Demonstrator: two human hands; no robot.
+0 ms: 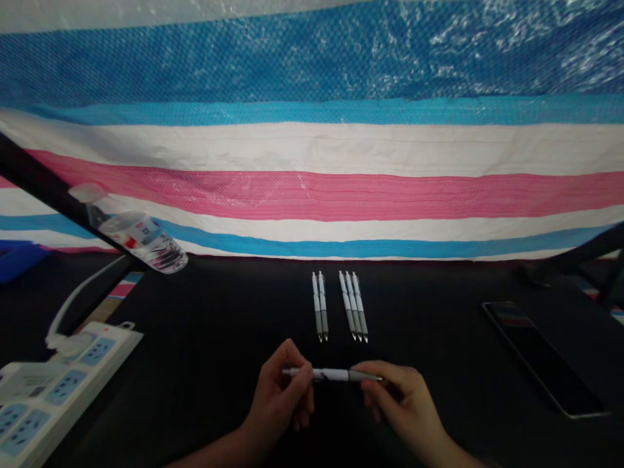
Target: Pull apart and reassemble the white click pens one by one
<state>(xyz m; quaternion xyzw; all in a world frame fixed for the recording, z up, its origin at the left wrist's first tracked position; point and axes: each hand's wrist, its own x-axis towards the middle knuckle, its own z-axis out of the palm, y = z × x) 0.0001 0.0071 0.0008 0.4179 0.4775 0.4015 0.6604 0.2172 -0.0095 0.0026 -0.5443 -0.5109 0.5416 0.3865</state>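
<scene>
A white and grey ballpoint pen (333,375) lies crosswise between my two hands, its tip to the right. My left hand (286,390) pinches its push-button end between thumb and fingers. At the grey grip end, near the tip, my right hand (397,393) has its thumb and fingers closed on the same pen. Beyond the hands, two similar pens (320,305) rest side by side on the black table (219,364), tips toward me. Just to their right is a group of three more pens (353,305), laid the same way.
On the right lies a dark phone (541,357). A white power strip (68,390) with a plugged-in cable (80,292) sits at the left. Behind it stands a clear water bottle (146,240). A striped plastic sheet (312,195) hangs along the table's back edge.
</scene>
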